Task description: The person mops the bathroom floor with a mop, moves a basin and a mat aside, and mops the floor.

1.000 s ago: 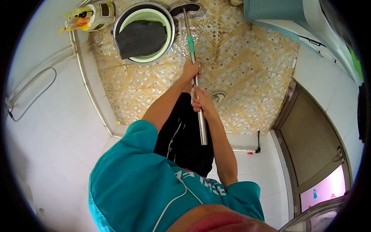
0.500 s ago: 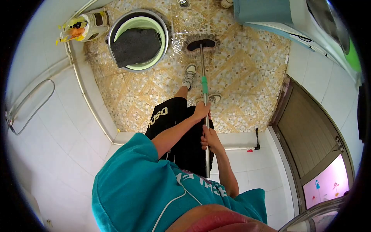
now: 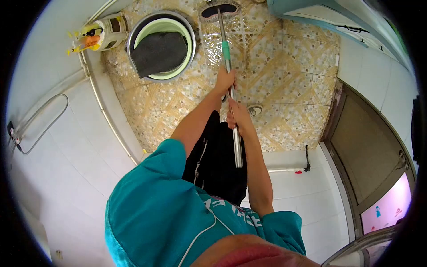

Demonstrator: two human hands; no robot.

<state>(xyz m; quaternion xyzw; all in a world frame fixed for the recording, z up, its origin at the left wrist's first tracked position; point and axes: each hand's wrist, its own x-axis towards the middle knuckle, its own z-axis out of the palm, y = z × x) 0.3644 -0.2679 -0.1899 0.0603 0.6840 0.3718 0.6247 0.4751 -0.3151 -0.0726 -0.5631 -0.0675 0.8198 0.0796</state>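
Observation:
A mop with a silver handle (image 3: 236, 147), a green collar (image 3: 226, 50) and an oval, fringed head (image 3: 221, 10) reaches away from me over the wet tiled floor (image 3: 284, 80). My left hand (image 3: 225, 80) is closed round the handle just below the green collar. Lower down, my right hand (image 3: 240, 117) is wrapped round the same handle. The mop head lies on the tiles at the far edge of the view, close to a floor fitting that is partly hidden. My arms and the handle cover most of my left shoe; my right shoe (image 3: 255, 110) shows.
A metal basin (image 3: 194, 46) holding a pale green basin (image 3: 189, 55) and a dark flat piece (image 3: 160, 53) stands left of the mop. Beyond it is a white container (image 3: 111, 33). A pipe (image 3: 98, 102) runs along the left wall. A blue-edged cabinet (image 3: 307, 13) and a door (image 3: 369, 142) are right.
The mop head has slid forward and slightly left to the far edge. Both hands have moved forward with the handle, my arms stretching out. My left shoe is now mostly hidden.

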